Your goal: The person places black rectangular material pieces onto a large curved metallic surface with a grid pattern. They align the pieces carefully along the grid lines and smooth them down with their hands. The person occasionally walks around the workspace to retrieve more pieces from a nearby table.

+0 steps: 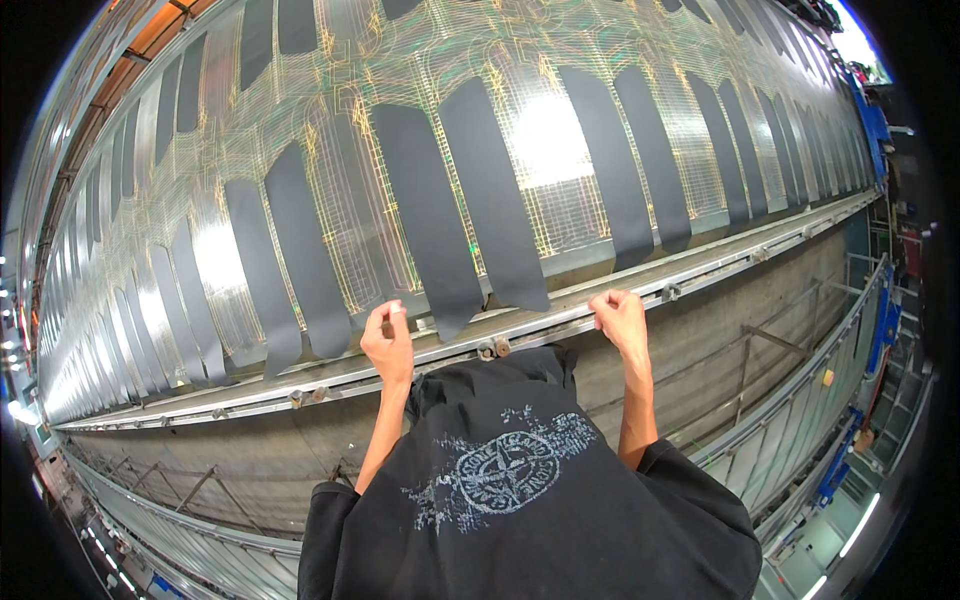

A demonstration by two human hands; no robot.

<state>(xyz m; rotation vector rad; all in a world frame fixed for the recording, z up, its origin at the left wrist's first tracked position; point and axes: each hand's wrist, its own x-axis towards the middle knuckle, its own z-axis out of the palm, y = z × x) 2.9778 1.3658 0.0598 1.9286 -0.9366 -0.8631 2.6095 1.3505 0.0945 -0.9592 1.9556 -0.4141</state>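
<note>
My left hand [387, 341] is raised at the near edge of a long table [566, 259], its fingers curled in and thumb against the forefinger. Nothing shows between them. To its right, the lower end of a dark grey cut fabric piece [435, 210] reaches past the table surface, beside a matching piece [499, 202]. My right hand [622, 319] is held over the metal edge rail [712, 277], fingers bent closed with nothing visible in them. Another dark piece [611, 165] lies beyond it. Neither hand appears to touch a piece.
Many more dark pieces, such as a pair at the left [300, 247], lie in rows over coloured guide lines. Metal stops [495, 348] sit along the rail. Behind me runs a concrete aisle [697, 367] with another long table [795, 405] beyond.
</note>
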